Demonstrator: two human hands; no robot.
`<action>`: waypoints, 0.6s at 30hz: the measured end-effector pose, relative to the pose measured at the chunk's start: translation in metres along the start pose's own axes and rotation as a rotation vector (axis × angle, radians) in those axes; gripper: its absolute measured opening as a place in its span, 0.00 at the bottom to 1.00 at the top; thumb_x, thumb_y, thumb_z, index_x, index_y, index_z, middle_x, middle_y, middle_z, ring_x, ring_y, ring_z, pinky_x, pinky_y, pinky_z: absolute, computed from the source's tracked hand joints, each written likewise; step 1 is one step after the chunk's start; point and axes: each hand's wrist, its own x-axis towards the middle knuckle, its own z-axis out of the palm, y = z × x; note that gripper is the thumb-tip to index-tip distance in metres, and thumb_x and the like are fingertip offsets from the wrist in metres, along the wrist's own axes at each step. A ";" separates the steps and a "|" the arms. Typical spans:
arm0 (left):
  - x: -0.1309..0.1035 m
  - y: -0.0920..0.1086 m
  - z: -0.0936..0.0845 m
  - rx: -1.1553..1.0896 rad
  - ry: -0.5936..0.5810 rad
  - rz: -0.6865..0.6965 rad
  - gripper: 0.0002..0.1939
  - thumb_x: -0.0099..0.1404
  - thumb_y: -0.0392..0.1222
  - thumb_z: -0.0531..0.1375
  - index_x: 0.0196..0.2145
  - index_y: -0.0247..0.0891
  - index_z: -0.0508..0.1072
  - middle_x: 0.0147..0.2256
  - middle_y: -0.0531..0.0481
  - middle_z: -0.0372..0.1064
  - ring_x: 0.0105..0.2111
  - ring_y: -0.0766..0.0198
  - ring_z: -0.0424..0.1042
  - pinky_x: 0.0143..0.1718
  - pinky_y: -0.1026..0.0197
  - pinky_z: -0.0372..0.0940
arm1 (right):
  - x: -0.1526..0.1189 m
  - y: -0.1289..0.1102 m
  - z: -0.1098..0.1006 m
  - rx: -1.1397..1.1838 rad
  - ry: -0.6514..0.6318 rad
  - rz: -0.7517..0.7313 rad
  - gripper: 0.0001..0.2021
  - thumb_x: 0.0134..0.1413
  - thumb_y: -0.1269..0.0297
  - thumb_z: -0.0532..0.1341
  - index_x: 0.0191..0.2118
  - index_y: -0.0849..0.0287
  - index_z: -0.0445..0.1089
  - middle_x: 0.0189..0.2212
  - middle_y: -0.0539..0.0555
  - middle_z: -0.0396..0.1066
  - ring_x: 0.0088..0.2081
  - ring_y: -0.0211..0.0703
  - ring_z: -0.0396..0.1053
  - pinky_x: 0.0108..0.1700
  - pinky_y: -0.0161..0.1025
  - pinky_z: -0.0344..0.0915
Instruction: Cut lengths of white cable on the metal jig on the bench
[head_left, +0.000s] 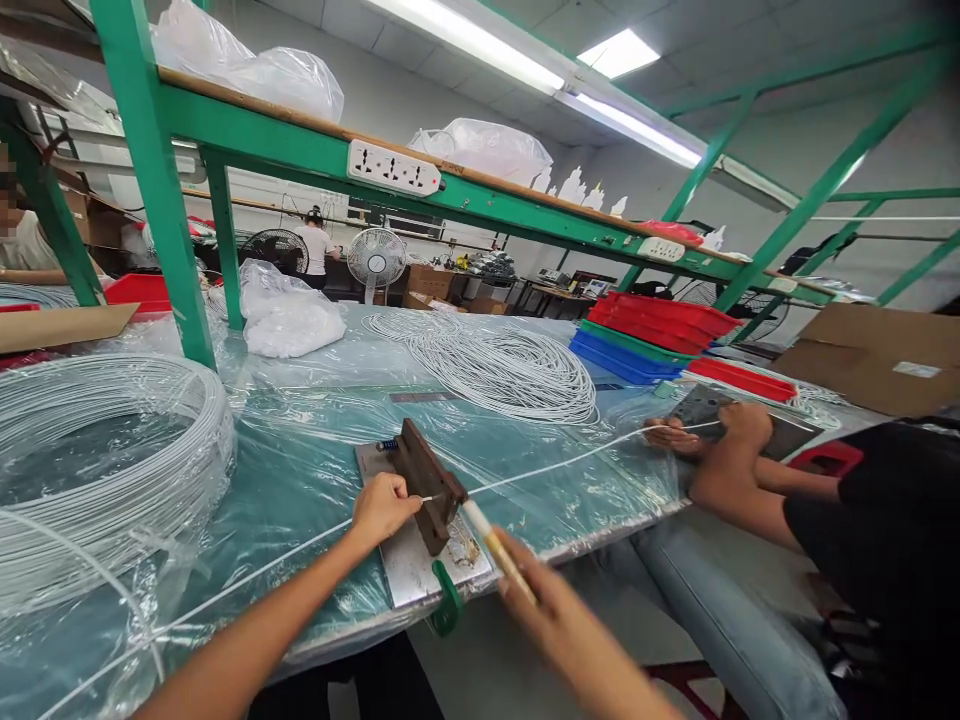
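Fingers pinched, my left hand point(384, 508) grips a thin white cable point(270, 566) right beside a rusty brown lever tool point(427, 485). The tool has a small spring and sits on a metal plate point(405, 580), which a green clamp point(445, 600) holds at the table edge. My right hand point(536, 590), a little blurred, is wrapped around the lever handle point(487, 535), white and yellowish. Beyond the tool the cable stretches right to a co-worker's hands point(746, 425). How it sits between the tool's jaws is partly hidden.
A large white cable coil point(112, 470) lies at left, a flatter loose coil point(510, 375) behind the tool. Stacked red, green and blue trays point(652, 335) stand at back right. Green shelf posts point(154, 200) rise from the plastic-covered table point(330, 420). The co-worker sits close on the right.
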 end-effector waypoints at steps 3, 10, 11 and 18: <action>0.002 -0.005 0.001 -0.059 -0.014 0.015 0.15 0.49 0.44 0.58 0.15 0.37 0.57 0.15 0.58 0.49 0.19 0.70 0.52 0.22 0.65 0.43 | -0.004 0.018 0.010 -0.001 -0.016 0.003 0.39 0.48 0.44 0.55 0.61 0.65 0.54 0.59 0.62 0.52 0.61 0.52 0.47 0.60 0.45 0.47; -0.018 0.026 -0.047 -0.196 -0.198 0.205 0.20 0.52 0.57 0.55 0.19 0.37 0.58 0.18 0.57 0.49 0.21 0.69 0.49 0.24 0.65 0.45 | 0.009 -0.074 -0.044 0.553 -0.308 0.193 0.19 0.44 0.62 0.64 0.45 0.54 0.66 0.24 0.47 0.63 0.16 0.26 0.54 0.20 0.25 0.55; -0.026 0.035 -0.059 -0.186 -0.226 0.229 0.20 0.52 0.57 0.54 0.20 0.36 0.59 0.19 0.57 0.50 0.22 0.69 0.49 0.24 0.65 0.45 | 0.017 -0.093 -0.053 0.658 -0.351 0.189 0.15 0.41 0.65 0.65 0.39 0.57 0.67 0.23 0.46 0.62 0.17 0.25 0.53 0.20 0.25 0.55; -0.084 0.090 -0.131 -0.124 -0.400 0.149 0.17 0.57 0.55 0.54 0.25 0.37 0.63 0.22 0.57 0.46 0.23 0.69 0.45 0.25 0.64 0.42 | 0.128 -0.186 -0.071 0.860 -0.425 0.039 0.21 0.56 0.45 0.48 0.41 0.59 0.62 0.29 0.57 0.66 0.31 0.41 0.67 0.33 0.35 0.65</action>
